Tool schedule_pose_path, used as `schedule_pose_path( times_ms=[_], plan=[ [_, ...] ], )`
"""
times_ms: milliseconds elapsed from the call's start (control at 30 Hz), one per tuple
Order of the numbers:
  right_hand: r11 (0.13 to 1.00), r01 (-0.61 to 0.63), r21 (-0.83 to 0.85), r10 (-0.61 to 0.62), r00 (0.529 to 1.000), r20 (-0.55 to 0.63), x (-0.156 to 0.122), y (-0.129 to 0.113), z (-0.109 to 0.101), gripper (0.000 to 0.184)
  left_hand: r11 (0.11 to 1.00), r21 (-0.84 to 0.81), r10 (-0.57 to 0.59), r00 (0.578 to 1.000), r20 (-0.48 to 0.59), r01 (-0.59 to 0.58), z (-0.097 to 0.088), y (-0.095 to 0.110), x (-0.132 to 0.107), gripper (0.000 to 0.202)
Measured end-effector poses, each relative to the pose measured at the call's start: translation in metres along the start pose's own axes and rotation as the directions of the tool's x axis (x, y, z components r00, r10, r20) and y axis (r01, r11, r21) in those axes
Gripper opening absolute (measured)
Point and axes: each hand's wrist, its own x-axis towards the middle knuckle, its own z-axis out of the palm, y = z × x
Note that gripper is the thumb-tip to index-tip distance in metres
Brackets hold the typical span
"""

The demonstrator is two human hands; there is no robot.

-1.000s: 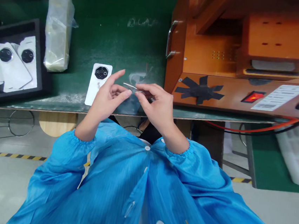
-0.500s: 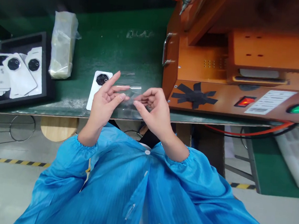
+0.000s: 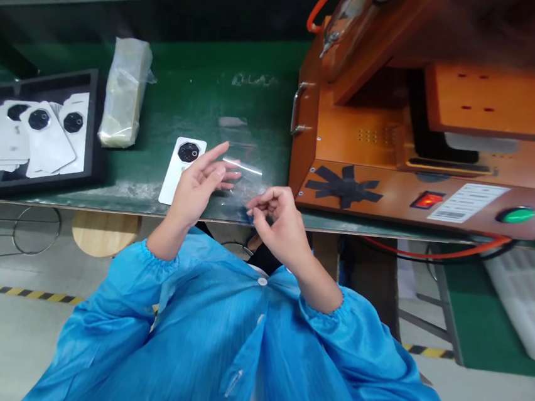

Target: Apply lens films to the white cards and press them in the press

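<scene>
- Left hand (image 3: 194, 184): forefinger extended, thumb bent in close to the other fingers; whether it pinches anything cannot be told.
- Clear film (image 3: 246, 184): lies between the two hands, its bright upper edge just beyond the left fingertips, its lower right part beside the right fingertips (outline hard to trace, being transparent).
- Right hand (image 3: 277, 220): fingers curled, thumb and forefinger tips drawn near together by the film; a firm hold cannot be confirmed.
- White panel (image 3: 172, 179): flat on the green bench (image 3: 188, 92), partly behind the left hand.
- Orange machine (image 3: 391, 193): right of both hands, well apart from the film.
</scene>
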Motion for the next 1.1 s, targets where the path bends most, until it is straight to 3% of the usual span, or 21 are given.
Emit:
schedule_pose_path(
  times_ms=[233, 400, 467, 533, 600, 633, 700, 733, 833, 900, 1000, 1100],
  plan=[
    [1.000, -0.016, 0.015, 0.016, 1.000, 0.016, -0.016, -0.001, -0.003, 0.023, 0.999, -0.008, -0.041, 0.999, 0.019, 0.041, 0.003, -0.007, -0.003, 0.063],
    [0.985, -0.133, 0.108, 0.130, 0.991, 0.035, -0.030, 0.003, -0.005, 0.025, 0.981, 0.188, -0.065, 0.997, 0.045, 0.056, 0.002, -0.009, -0.007, 0.062],
    [0.973, -0.185, 0.139, 0.187, 0.982, -0.002, -0.038, 0.006, -0.005, 0.028, 0.903, 0.429, -0.016, 1.000, 0.017, 0.007, 0.001, -0.004, -0.009, 0.059],
    [0.960, -0.234, 0.153, 0.244, 0.968, -0.052, -0.047, 0.007, -0.004, 0.032, 0.736, 0.676, 0.076, 0.997, -0.023, -0.040, 0.002, 0.005, -0.013, 0.055],
    [0.945, -0.283, 0.164, 0.299, 0.950, -0.088, -0.054, 0.007, -0.003, 0.036, 0.596, 0.799, 0.186, 0.981, -0.050, -0.073, 0.004, 0.015, -0.021, 0.047],
    [0.937, -0.303, 0.175, 0.323, 0.941, -0.096, -0.058, 0.006, -0.002, 0.037, 0.577, 0.812, 0.232, 0.971, -0.055, -0.092, 0.006, 0.020, -0.029, 0.040],
    [0.927, -0.318, 0.200, 0.345, 0.932, -0.113, -0.065, 0.005, 0.000, 0.039, 0.641, 0.757, 0.267, 0.962, -0.064, -0.127, 0.011, 0.025, -0.050, 0.027],
    [0.926, -0.314, 0.210, 0.343, 0.931, -0.122, -0.069, 0.005, 0.000, 0.039, 0.707, 0.697, 0.231, 0.971, -0.065, -0.121, 0.013, 0.025, -0.063, 0.023],
    [0.936, -0.285, 0.204, 0.318, 0.936, -0.149, -0.078, 0.007, -0.001, 0.034, 0.873, 0.482, -0.053, 0.998, -0.042, 0.067, 0.016, 0.014, -0.101, 0.022],
    [0.939, -0.267, 0.218, 0.304, 0.939, -0.159, -0.083, 0.009, -0.003, 0.030, 0.899, 0.375, -0.224, 0.973, -0.049, 0.225, 0.018, -0.001, -0.117, 0.024],
    [0.930, -0.253, 0.265, 0.304, 0.936, -0.176, -0.087, 0.014, -0.006, 0.028, 0.910, 0.173, -0.363, 0.926, -0.103, 0.376, 0.024, -0.022, -0.120, 0.033],
    [0.911, -0.281, 0.303, 0.341, 0.925, -0.166, -0.091, 0.018, -0.008, 0.032, 0.888, -0.076, -0.454, 0.891, 0.021, 0.454, 0.036, -0.035, -0.110, 0.051]
  ],
)
